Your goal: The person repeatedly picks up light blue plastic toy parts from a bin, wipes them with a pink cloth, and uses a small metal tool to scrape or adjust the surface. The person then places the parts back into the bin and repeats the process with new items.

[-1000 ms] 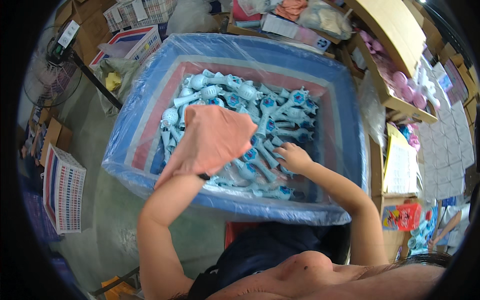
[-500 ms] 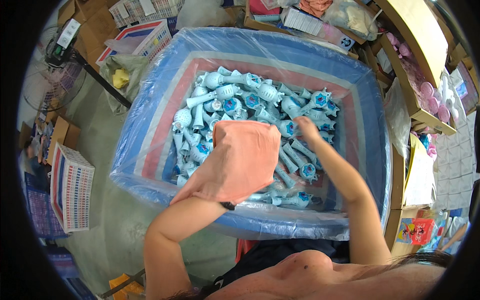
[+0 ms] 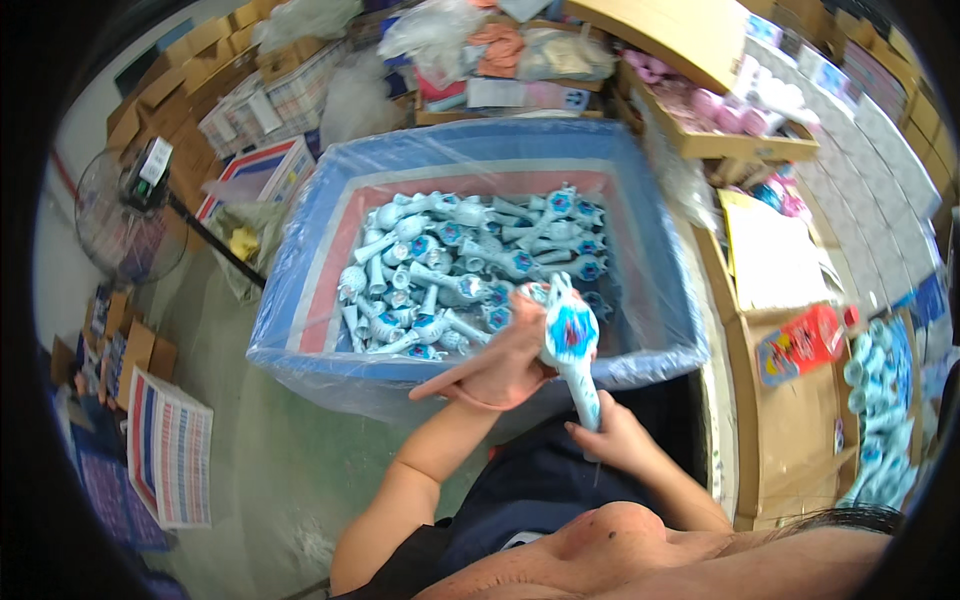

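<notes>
Toy wand (image 3: 572, 345) gripped by both hands' closed fingers above plastic-lined bin (image 3: 655, 300) amid cluttered boxes.

Both arms are left bare, with no sleeves seen. The left hand (image 3: 505, 362) and the right hand (image 3: 610, 437) are bare too, with no gloves. Dark blue clothing is worn lower down, seen between the two arms.
</notes>
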Motion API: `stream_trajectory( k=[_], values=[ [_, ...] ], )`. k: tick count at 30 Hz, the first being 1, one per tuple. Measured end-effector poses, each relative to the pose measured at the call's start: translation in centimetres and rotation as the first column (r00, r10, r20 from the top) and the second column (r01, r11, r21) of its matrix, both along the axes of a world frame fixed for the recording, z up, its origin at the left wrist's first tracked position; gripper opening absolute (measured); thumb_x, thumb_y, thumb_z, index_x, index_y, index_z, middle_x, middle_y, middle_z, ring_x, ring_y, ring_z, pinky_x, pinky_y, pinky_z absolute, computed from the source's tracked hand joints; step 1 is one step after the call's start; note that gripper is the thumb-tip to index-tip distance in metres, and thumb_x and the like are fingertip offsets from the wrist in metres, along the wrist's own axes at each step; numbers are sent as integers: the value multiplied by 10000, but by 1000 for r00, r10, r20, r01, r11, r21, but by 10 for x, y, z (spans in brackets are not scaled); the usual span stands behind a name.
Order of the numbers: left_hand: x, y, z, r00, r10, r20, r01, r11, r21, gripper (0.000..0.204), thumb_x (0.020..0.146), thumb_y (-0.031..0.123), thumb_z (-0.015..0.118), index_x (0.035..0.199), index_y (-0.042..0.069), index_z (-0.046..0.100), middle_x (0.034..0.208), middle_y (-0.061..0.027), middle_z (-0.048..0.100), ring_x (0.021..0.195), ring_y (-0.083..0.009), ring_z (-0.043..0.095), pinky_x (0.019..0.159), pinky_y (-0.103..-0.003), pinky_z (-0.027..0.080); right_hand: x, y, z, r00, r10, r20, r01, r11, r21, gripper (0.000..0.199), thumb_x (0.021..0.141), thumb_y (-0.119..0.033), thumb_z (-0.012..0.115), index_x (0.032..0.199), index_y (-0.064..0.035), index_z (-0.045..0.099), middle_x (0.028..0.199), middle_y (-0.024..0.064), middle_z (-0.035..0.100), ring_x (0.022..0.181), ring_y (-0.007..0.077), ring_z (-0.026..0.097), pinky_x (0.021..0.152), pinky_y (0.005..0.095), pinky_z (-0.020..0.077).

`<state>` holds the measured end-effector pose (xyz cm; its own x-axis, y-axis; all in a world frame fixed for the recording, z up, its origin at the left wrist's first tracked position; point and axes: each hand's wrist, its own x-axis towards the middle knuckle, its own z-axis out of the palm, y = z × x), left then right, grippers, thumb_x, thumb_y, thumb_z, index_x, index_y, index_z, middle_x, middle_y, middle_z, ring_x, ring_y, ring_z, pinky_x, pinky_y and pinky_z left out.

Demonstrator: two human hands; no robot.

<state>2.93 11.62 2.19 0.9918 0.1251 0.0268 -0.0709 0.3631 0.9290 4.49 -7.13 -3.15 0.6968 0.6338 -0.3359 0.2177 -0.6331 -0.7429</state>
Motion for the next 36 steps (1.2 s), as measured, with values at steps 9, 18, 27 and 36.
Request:
stream_trajectory(
  k=[9, 18, 27, 36],
  values=[
    [-7, -59, -23, 829, -473, 299, 559, 695, -451, 437, 868, 423, 689, 991, 8, 625, 1032, -182, 656, 1059, -361, 649, 870, -513, 545, -70, -80, -36, 653, 423, -628, 117, 763, 635, 322, 879, -113, 732, 1102, -49, 509, 825, 15, 603, 691, 126, 635, 637, 296, 523],
    [-25, -109, -21, 953, 84, 292, -300, 92, 950, 317, 916, 330, 595, 1043, 41, 567, 1012, -135, 634, 959, -237, 584, 933, -350, 425, -52, -38, -48, 886, -420, 195, 397, 906, 147, 424, 829, -242, 646, 1061, 50, 444, 797, 330, 653, 754, 503, 656, 717, 558, 532],
    [-6, -127, -30, 974, 5, -225, -90, 924, -371, 937, 887, 838, 239, 1198, 28, 593, 936, -87, 657, 865, -225, 641, 814, -360, 538, -65, -59, -43, 837, -483, 259, 452, 875, 171, 380, 822, -193, 649, 1050, 41, 456, 798, 310, 663, 760, 494, 657, 693, 551, 539],
    [-5, -92, -51, 778, -611, 149, 405, 306, -862, 709, 822, 644, 629, 1106, -6, 601, 913, -87, 623, 717, -187, 559, 611, -370, 502, -87, -77, -26, 665, 283, -691, 368, 682, 632, 300, 873, -145, 735, 1031, -29, 507, 737, 55, 630, 627, 137, 630, 589, 279, 506]
  ],
)
